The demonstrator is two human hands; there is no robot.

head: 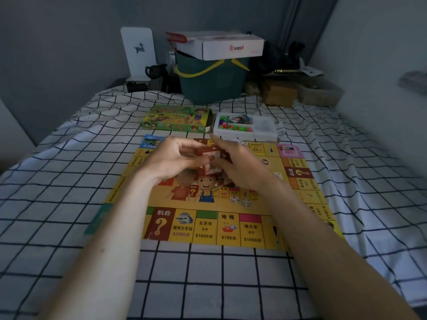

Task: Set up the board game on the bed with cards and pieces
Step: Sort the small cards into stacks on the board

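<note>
Both hands, left hand (172, 161) and right hand (235, 165), grip a red card stack (209, 161) over the board (231, 227). Next, probably, it gets set down (piece tray (245, 127) waits at 12 o'clock).

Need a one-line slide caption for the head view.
Both hands, left and right, hold a stack of red cards above the game board laid on the checked bedsheet.

Both bare forearms reached in from the bottom of the frame and converged toward its centre. Left hand (172, 159) sat left of centre, palm turned inward, fingers curled round a small red stack of cards (209, 161). Right hand (233, 163) sat just right of centre, back of hand toward the camera, fingers curled onto the same stack. The two hands were nearly touching; fingertip detail was blurred.
</note>
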